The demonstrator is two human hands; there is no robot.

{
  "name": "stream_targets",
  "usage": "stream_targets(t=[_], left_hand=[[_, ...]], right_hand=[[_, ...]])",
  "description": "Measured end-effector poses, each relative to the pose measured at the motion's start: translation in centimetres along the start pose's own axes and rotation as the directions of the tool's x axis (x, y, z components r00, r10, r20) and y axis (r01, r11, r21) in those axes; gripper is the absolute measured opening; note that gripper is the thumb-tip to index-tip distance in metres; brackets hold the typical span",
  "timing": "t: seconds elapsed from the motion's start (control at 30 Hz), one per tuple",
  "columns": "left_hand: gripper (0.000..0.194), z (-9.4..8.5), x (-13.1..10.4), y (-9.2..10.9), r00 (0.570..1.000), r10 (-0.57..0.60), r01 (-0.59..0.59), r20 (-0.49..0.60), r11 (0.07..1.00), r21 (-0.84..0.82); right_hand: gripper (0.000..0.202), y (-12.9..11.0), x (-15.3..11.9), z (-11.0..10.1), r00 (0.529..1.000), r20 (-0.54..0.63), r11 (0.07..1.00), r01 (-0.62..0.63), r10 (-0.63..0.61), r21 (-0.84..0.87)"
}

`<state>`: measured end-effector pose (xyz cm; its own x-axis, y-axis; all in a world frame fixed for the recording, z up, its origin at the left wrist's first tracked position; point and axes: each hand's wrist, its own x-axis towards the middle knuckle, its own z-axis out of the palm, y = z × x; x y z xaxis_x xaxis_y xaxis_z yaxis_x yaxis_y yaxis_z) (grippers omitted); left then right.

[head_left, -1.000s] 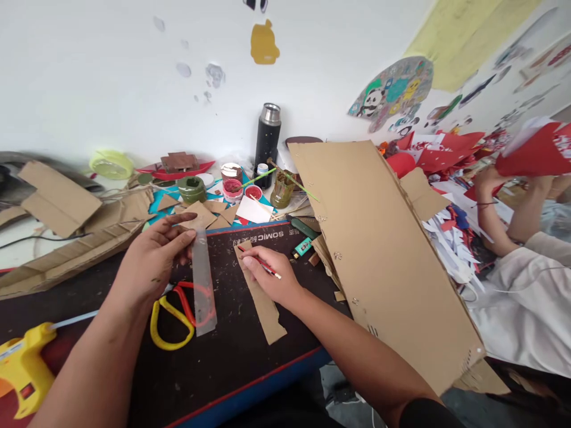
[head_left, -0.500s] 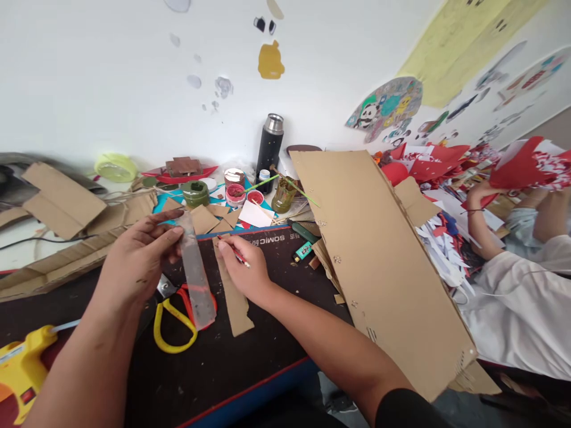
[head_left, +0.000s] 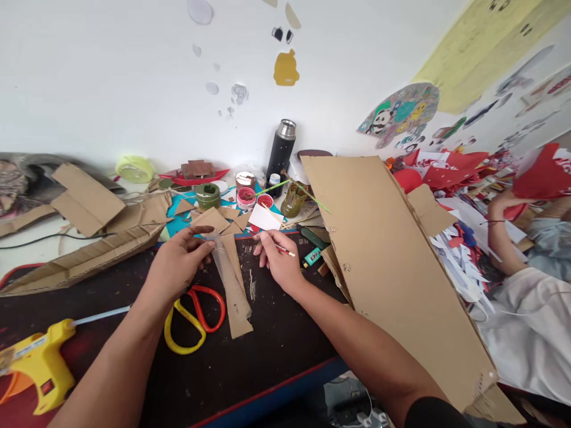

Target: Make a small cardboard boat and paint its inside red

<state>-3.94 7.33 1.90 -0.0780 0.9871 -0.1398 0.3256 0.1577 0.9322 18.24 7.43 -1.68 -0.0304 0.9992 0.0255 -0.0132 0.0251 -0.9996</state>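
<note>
My left hand (head_left: pixel 185 255) pinches the upper end of a clear plastic ruler (head_left: pixel 226 270), which slants down over a narrow cardboard strip (head_left: pixel 238 327). The strip lies on the dark mat, its torn lower end toward me. My right hand (head_left: pixel 279 258) is closed around a red pencil (head_left: pixel 284 249), just right of the strip and apart from it. Below my left hand lie scissors (head_left: pixel 185 342) with one yellow and one red handle loop; my hand and forearm hide their blades.
A yellow glue gun (head_left: pixel 47 362) lies at left. A large cardboard sheet (head_left: pixel 392 267) slopes along the right. Paint jars (head_left: pixel 208 196) and a black thermos (head_left: pixel 281 154) stand at the back. Another person's arm (head_left: pixel 504 238) is at far right, among red and white paper.
The ruler has moved right, from beside the cardboard strip to over it. My right hand with the pencil has shifted off the strip to its right. The view has turned slightly left.
</note>
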Motion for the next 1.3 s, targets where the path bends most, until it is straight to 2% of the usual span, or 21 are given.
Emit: stream_targets(t=[0.1,0.27,0.5,0.9,1.3], left_hand=[[0.059,0.9,0.1,-0.4,0.999,-0.019,0.022,-0.030,0.993,0.114],[0.041,1.6,0.4,-1.0,0.996,0.045,-0.021,-0.079,0.958,0.287],[0.044,1.8,0.3,-1.3,0.997,0.037,-0.002,-0.066,0.884,0.467],[0.049,2.2,-0.1,-0.3,0.991,-0.042,0.099,-0.127,0.868,0.487],[0.046,2.6,-0.5,-0.6,0.982,-0.011,0.100,-0.186,0.872,0.479]], right_hand=[[0.052,0.1,0.4,-0.3,1.000,0.016,1.000,0.004,-0.004,-0.009],[0.049,0.8,0.8,0.0,0.998,0.050,0.999,0.039,-0.039,0.008],[0.045,1.7,0.3,0.1,0.997,0.067,1.000,0.024,-0.024,-0.002],[0.039,1.1,-0.3,-0.1,0.992,0.123,1.000,0.001,0.002,-0.030],[0.036,0.9,-0.4,-0.1,0.991,0.131,0.997,0.012,-0.003,-0.073]])
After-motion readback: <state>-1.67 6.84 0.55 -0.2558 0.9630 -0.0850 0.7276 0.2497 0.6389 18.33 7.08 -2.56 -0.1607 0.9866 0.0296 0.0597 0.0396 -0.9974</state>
